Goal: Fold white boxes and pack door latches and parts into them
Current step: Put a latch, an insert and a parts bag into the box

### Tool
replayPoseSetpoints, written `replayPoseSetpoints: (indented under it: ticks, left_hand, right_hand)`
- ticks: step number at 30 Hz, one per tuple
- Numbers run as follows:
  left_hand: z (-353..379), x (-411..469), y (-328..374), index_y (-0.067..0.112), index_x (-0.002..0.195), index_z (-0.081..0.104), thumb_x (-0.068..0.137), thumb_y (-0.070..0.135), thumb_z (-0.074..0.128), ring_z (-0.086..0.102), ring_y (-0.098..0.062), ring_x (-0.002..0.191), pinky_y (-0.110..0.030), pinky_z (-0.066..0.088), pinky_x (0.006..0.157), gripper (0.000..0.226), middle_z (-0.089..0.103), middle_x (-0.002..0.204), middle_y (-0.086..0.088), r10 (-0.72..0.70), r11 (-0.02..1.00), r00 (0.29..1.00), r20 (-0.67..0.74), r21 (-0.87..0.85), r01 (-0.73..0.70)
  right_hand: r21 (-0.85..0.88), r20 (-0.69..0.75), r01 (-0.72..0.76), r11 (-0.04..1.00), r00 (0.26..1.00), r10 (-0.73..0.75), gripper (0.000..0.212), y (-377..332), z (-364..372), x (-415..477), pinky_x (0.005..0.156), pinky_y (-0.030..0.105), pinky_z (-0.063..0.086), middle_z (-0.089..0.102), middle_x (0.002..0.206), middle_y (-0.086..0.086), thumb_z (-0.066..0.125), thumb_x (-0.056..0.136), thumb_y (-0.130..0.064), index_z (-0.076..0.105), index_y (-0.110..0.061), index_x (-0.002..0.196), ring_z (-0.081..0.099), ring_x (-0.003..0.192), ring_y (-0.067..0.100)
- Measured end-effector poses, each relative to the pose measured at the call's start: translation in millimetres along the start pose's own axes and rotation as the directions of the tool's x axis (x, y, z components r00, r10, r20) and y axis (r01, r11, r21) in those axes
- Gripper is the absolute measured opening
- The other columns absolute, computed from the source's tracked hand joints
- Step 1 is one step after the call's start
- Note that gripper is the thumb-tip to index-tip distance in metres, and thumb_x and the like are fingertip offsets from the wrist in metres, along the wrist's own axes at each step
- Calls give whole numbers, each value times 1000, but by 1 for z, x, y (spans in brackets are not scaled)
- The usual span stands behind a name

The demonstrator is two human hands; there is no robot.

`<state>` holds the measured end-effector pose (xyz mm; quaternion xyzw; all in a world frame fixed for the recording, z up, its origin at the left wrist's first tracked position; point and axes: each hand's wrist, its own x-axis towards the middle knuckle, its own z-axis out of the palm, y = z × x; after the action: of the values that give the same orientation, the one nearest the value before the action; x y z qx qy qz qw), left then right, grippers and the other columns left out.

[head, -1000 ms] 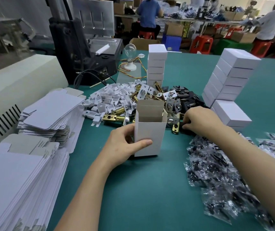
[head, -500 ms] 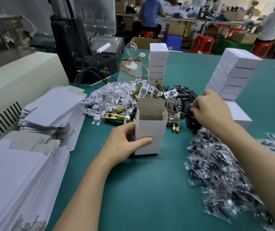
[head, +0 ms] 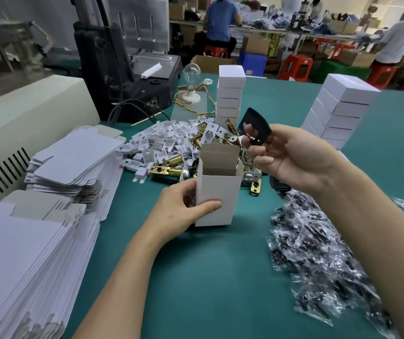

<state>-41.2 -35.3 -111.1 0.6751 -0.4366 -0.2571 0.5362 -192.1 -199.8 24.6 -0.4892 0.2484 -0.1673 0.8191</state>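
flat blanks (head: 24, 253) stacked at desk's near-left edge, unfolded | left hand (head: 179, 211) grip clamped round upright open white box (head: 218, 192), mid-desk | right hand (head: 291, 162) grip pinching black plate (head: 255, 124) near its mouth, not yet in | latches (head: 166, 165) beyond, loose | closed boxes (head: 230, 94) stacked farther back, done

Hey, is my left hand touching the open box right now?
Touching. The head view shows the left hand gripping the box, with the thumb laid across its front face and the fingers behind its side.
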Motion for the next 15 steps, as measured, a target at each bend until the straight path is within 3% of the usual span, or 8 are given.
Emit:
replayPoseSetpoints:
  ticks: [4, 8, 11, 15]
  left_hand:
    - [1, 0, 0, 39, 123, 73, 76, 53, 82, 72, -2, 101, -23, 57, 86, 50, 77, 110, 21, -4, 1000, 1000, -5, -3, 4]
    - [0, -1, 1, 39, 122, 73, 78, 50, 82, 71, -1, 93, -15, 54, 77, 46, 77, 108, 22, -10, 1000, 1000, -11, -2, 10]
    - [1, -1, 1, 40, 120, 74, 82, 43, 85, 71, -4, 91, -17, 55, 76, 39, 77, 107, 20, -5, 1000, 1000, -14, -1, 5]
    - [1, 0, 0, 42, 115, 74, 86, 35, 86, 71, -1, 90, -16, 56, 77, 32, 78, 105, 21, -9, 1000, 1000, -8, -19, 9]
  right_hand:
    - [160, 55, -41, 986, 998, 32, 25, 5, 0, -4, 55, 17, 35, 54, 89, 5, 56, 99, -23, 67, -2, 106, 43, 67, 9]
    - [156, 123, 66, 986, 989, -85, 36, 16, -1, -5, 57, 15, 44, 56, 92, 3, 74, 85, -26, 67, -3, 112, 49, 71, 8]
    - [-166, 76, 227, 960, 973, -217, 19, 22, 4, -2, 59, 14, 44, 57, 81, -1, 69, 93, -24, 69, -8, 103, 49, 65, 7]
    - [-614, 23, 328, 718, 917, -399, 30, 23, 10, -3, 54, 17, 41, 59, 64, -5, 56, 106, -25, 69, -7, 86, 49, 56, 9]
